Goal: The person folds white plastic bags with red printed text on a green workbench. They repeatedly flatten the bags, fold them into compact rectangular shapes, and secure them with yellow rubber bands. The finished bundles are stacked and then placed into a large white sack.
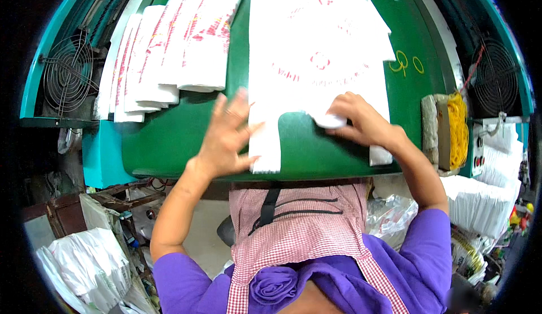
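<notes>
Looks like a workshop or small factory floor, judging by the green counter (pixel 330 155) set between teal machine panels (pixel 101 155). Has a round wire fan guard at either side, left (pixel 69 74) and right (pixel 494 78), plus a control box (pixel 479 159) with red buttons at the right. Bears one white printed bag (pixel 316 43) spread flat, beside an overlapping row of folded bags (pixel 208 46), and yellow bands (pixel 458 133) bundled near the right edge. Includes white stacks (pixel 477 204) below right, amid clutter, and a checked apron (pixel 307 229) over purple clothing
</notes>
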